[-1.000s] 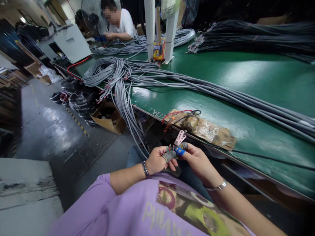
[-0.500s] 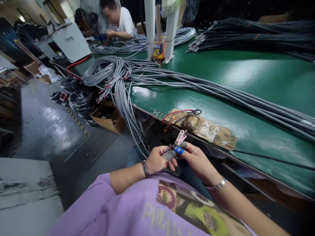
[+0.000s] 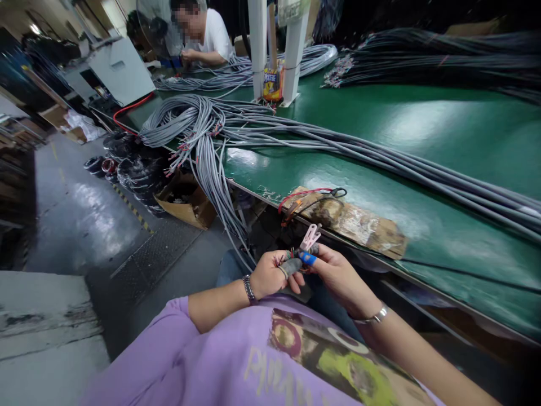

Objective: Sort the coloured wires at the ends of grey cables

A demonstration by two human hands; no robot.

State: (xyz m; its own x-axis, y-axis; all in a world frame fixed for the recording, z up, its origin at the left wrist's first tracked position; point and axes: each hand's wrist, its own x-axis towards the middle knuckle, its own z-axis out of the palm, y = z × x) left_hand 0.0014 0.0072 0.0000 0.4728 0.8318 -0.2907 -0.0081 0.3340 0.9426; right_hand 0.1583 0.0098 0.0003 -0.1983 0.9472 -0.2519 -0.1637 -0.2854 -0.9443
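Note:
Close to the bench's front edge, my left hand [image 3: 270, 275] is closed round the stripped end of a cable, with thin coloured wires [image 3: 291, 254] poking out between the fingers. A grey covering wraps its thumb. My right hand [image 3: 336, 276], with blue tape on the thumb, pinches at the same wires from the other side. A pale pink clothespin [image 3: 310, 237] stands up just above the meeting fingertips; what it clips is hidden. Grey cables [image 3: 215, 186] hang off the bench edge down toward my lap.
Long grey cables [image 3: 380, 160] run across the green bench [image 3: 422, 124]. A taped cardboard piece [image 3: 355, 223] with red and black leads lies at the near edge. Behind the white posts [image 3: 292, 62], a person [image 3: 215, 39] works. An open carton [image 3: 186, 200] sits on the floor.
The hands stay together in nearly the same place, with only slight finger movement at the wires. The clothespin keeps its position.

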